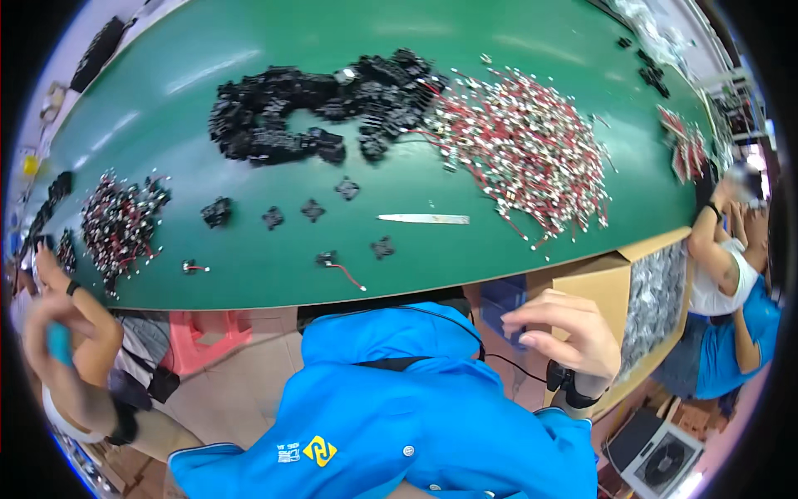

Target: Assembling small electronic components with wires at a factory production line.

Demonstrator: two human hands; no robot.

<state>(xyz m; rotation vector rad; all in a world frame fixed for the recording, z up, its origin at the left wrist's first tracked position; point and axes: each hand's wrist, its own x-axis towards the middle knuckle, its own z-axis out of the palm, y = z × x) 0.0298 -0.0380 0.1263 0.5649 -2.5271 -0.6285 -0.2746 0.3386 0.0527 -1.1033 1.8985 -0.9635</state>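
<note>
My right hand (572,331) is raised off the table's near edge, beside an open cardboard box. Its fingers are loosely curled and apart, with nothing between them. Out at the far left, my left hand (83,374) is smeared by motion. A teal patch shows among its fingers, and I cannot tell whether it is held. On the green table (283,287) before me lie metal tweezers (424,219) and several small black cross-shaped parts (312,209). One black part (327,259) near the edge has a red wire with a white plug.
Black parts (274,141) are heaped at the back, beside a pile of red wires with white plugs (532,145). A pile of wired black parts (120,216) lies left. The cardboard box (598,291) holds clear bags. Co-workers' arms (715,262) show at both sides; a pink stool (208,341) stands below.
</note>
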